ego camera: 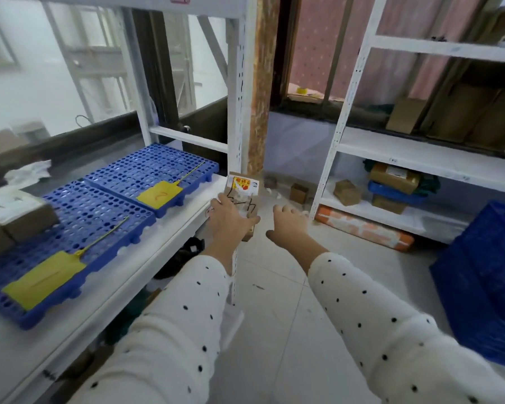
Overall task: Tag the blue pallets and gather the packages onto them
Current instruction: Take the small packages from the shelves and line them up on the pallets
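Two blue perforated pallets lie side by side on the white shelf at left. The near pallet [70,228] carries a yellow tag [44,279] with a cable tie. The far pallet [152,167] carries a yellow tag [161,193] marked in red. My left hand [231,217] grips a small cardboard package [242,189] with a white and orange label, held just off the shelf's right edge by the upright post. My right hand [289,225] hovers beside it over the floor, fingers loosely curled and holding nothing.
Cardboard boxes [18,217] sit on the left shelf behind the near pallet. A second white rack at right holds several parcels [394,176]; an orange parcel [365,228] lies under it. A small box [299,192] stands on the floor. A blue crate [484,287] stands at right.
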`<state>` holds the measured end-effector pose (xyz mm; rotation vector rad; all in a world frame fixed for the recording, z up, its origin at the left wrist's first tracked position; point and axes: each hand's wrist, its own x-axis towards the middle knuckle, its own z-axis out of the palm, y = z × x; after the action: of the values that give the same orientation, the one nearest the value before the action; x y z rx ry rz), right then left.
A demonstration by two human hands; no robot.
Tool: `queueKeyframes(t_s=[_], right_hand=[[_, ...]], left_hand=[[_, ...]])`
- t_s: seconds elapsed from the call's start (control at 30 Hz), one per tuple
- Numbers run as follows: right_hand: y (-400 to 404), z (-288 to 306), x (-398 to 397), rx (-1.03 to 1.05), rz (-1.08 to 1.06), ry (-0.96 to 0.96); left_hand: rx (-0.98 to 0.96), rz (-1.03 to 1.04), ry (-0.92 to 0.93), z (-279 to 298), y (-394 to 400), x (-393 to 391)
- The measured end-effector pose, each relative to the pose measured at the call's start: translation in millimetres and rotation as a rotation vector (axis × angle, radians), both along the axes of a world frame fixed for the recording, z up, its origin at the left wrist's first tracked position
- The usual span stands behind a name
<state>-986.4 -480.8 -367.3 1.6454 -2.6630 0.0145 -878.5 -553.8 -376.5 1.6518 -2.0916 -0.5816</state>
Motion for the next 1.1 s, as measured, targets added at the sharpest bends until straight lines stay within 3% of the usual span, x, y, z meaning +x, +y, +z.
queueKeyframes(t_s=[0.4,0.53,0.73,1.1], right_hand=[[-119.8,11.7,-42.7,-0.021,0.441,-0.010],[-152.0,12.5,-18.2,-0.036,0.612,0.007],[-200.0,11.9,39.2,-0.046,0.821,0.001],[-290.9,23.1,105.9,-0.037,0.927,0.037]], left_hand=[[-0.008,0.392,-0.136,19.6,-63.1,-13.2],[0.035,0.585,-0.131,23.4,-75.2,18.5],[0.031,0.720,-0.195,23.0,-99.9,74.7],[0.097,0.913,-0.169,37.4,-179.8,149.4]])
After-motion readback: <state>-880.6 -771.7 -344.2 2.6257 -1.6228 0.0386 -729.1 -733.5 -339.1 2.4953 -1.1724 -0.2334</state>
